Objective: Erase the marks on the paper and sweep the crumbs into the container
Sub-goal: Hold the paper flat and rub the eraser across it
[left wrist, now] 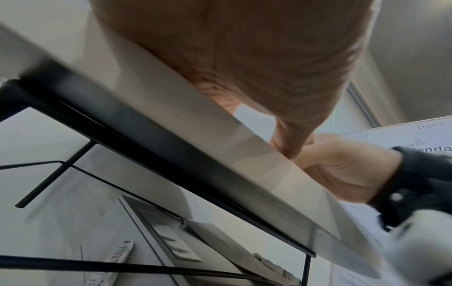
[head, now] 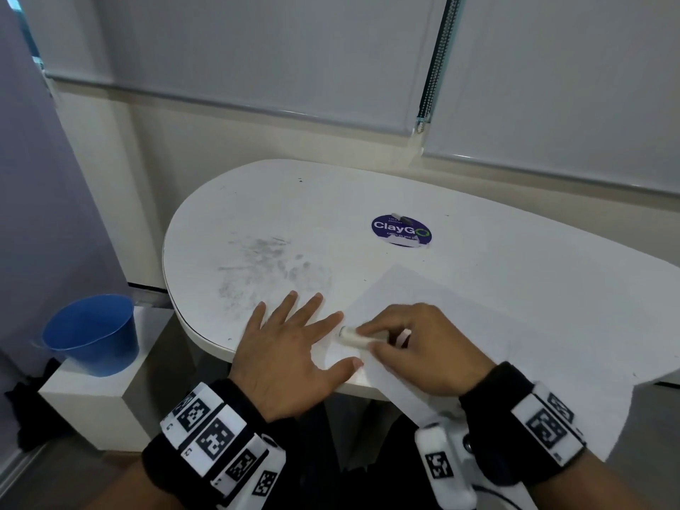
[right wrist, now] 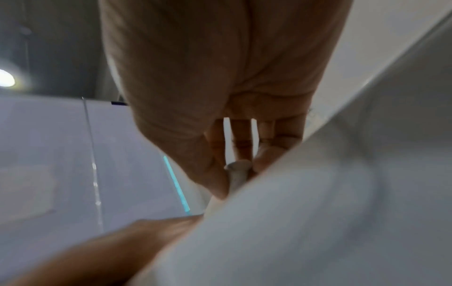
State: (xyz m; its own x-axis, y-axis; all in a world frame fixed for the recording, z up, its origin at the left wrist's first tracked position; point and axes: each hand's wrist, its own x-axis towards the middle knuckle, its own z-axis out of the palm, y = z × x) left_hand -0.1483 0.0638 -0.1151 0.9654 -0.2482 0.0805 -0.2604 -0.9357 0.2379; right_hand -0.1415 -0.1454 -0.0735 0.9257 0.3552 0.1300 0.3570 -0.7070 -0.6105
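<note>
Head view: right hand pinching seemingly an eraser on paper.

Both hands are bare. Behind the left hand a black wristband carries a row of white blocks printed with black square code markers. Behind the right hand a matching black band bears white marker blocks, with a white camera housing and thin cable at its inner side
</note>
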